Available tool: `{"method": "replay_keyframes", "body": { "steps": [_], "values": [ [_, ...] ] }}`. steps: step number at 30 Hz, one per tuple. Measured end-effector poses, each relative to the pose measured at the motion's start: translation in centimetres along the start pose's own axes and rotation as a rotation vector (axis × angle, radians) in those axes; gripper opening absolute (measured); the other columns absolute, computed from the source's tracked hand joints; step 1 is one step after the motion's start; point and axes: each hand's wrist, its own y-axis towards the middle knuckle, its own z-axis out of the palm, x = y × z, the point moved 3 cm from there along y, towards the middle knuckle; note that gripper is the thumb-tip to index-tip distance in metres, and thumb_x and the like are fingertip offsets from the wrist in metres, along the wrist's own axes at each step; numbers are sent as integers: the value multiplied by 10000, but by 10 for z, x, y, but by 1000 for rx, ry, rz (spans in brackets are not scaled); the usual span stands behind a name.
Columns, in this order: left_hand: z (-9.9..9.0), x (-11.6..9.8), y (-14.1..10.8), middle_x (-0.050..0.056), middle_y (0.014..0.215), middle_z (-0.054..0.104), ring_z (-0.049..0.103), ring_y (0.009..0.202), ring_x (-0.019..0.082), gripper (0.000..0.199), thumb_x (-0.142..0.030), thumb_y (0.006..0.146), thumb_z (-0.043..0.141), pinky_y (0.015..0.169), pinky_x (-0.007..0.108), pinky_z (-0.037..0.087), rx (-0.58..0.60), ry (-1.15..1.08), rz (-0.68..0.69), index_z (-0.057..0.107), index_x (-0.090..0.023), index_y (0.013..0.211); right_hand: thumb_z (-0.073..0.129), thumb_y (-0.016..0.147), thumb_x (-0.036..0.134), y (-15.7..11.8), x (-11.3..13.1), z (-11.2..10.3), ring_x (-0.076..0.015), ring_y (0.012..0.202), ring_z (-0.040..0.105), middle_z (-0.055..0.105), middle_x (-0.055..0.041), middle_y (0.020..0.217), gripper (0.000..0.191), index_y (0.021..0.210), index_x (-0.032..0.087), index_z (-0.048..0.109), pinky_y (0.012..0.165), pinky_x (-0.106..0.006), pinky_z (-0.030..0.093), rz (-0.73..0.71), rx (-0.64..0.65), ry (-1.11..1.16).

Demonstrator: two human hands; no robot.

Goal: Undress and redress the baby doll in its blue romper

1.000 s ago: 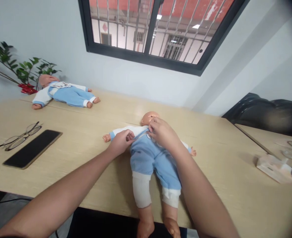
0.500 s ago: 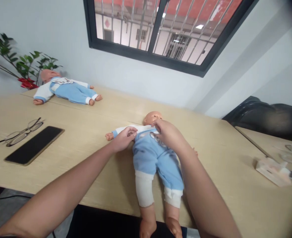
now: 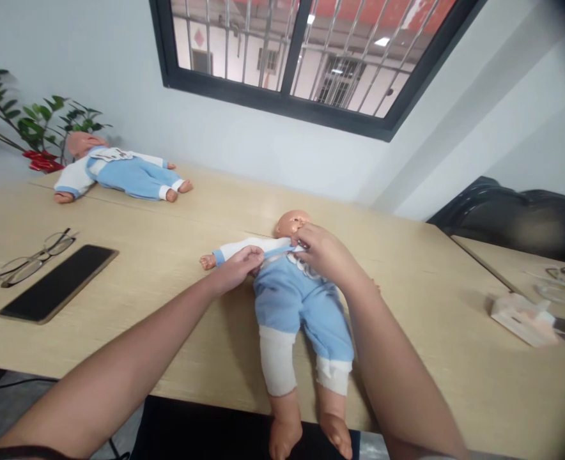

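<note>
A baby doll in a white and blue outfit lies on its back on the table, feet toward me and hanging past the front edge. My left hand is closed at the doll's side, its fingertips pinching one end of the outfit's blue strap. Over the chest, just below the doll's face, my right hand has thumb and fingers pinched on the strap's other end. Between the two hands the strap looks taut. My right hand hides part of the chest and the doll's far arm.
On the wooden table, a phone and eyeglasses lie at left. A second doll lies behind them near a plant. A pale box stands at right, before black chairs.
My left fingers, looser before, have closed on the blue strap. The strap is now drawn straight between both hands. My view has shifted slightly.
</note>
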Motion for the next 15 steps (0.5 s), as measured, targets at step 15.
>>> {"method": "replay_keyframes", "body": {
  "steps": [15],
  "values": [
    [3, -12, -7, 0, 935, 580, 580, 768, 139, 146, -179, 859, 606, 713, 269, 491, -415, 475, 141, 564, -212, 994, 716, 890, 470, -10, 40, -14, -180, 768, 582, 663, -24, 872, 281, 939, 202, 647, 678, -281, 395, 261, 312, 226]
  ]
}}
